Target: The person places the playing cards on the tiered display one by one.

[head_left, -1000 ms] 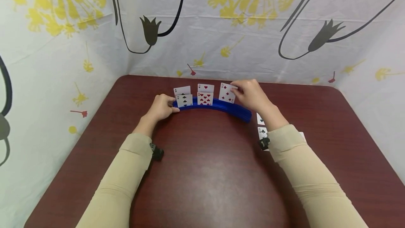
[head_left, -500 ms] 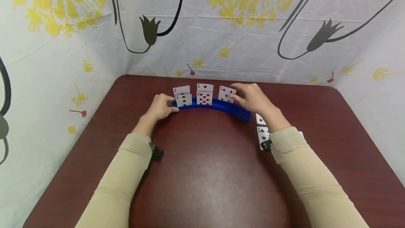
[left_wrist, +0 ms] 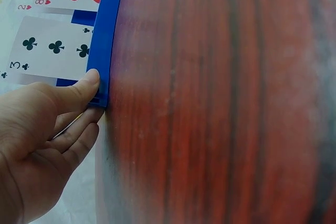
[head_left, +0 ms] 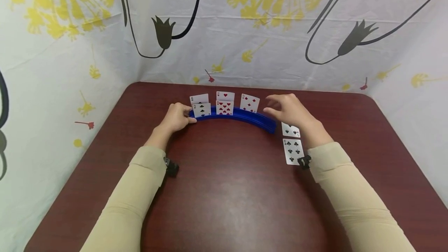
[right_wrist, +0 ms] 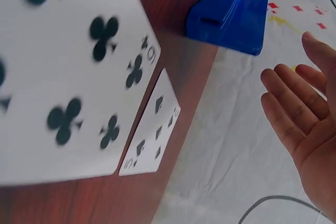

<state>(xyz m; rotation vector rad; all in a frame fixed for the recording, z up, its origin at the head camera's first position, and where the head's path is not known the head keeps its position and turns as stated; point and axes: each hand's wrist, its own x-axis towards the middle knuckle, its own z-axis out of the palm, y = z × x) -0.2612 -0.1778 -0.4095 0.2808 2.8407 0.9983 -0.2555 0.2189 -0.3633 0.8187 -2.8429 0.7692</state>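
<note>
A curved blue card holder (head_left: 257,120) stands on the table. My left hand (head_left: 175,118) grips its left end, thumb in front and fingers behind, as the left wrist view shows. In the holder, a three of clubs (left_wrist: 52,48) overlaps a black ace (head_left: 198,98). Beside them an eight of hearts (head_left: 224,108) stands before a two of hearts (head_left: 225,96). A five of diamonds (head_left: 249,103) leans alone toward the right. My right hand (head_left: 293,109), holding nothing, hovers past the holder's right end with its fingers apart from that card.
On the table right of the holder lie a six of clubs (head_left: 293,149) and a five of spades (right_wrist: 155,132), face up. My right forearm (head_left: 344,182) passes beside them. A patterned cloth (head_left: 224,49) hangs behind the brown table (head_left: 224,189).
My right hand has let go of the five of diamonds and moved right, away from it. That card sits slightly lower in the holder. My left hand keeps its grip.
</note>
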